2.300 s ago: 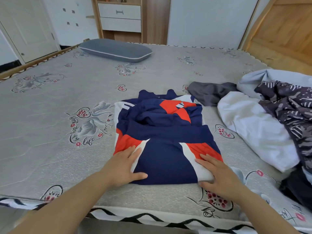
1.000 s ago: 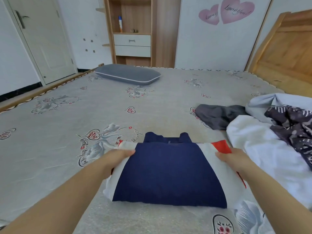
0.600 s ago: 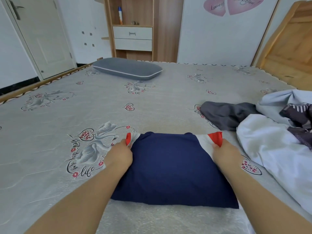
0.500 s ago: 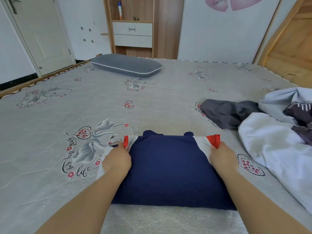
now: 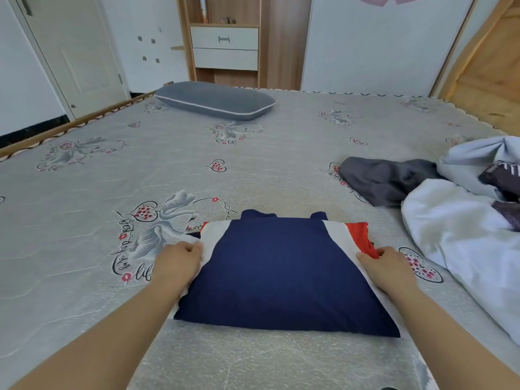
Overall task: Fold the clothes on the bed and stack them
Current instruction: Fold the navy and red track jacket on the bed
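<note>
The folded navy shirt (image 5: 284, 273) lies flat; left hand (image 5: 178, 261) and right hand (image 5: 389, 267) pinch its side edges, fingertips hidden underneath.

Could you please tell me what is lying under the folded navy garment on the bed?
The navy garment lies flat on the grey printed mattress, held at its side edges by the left hand and right hand. Anything directly beneath it is covered.
</note>
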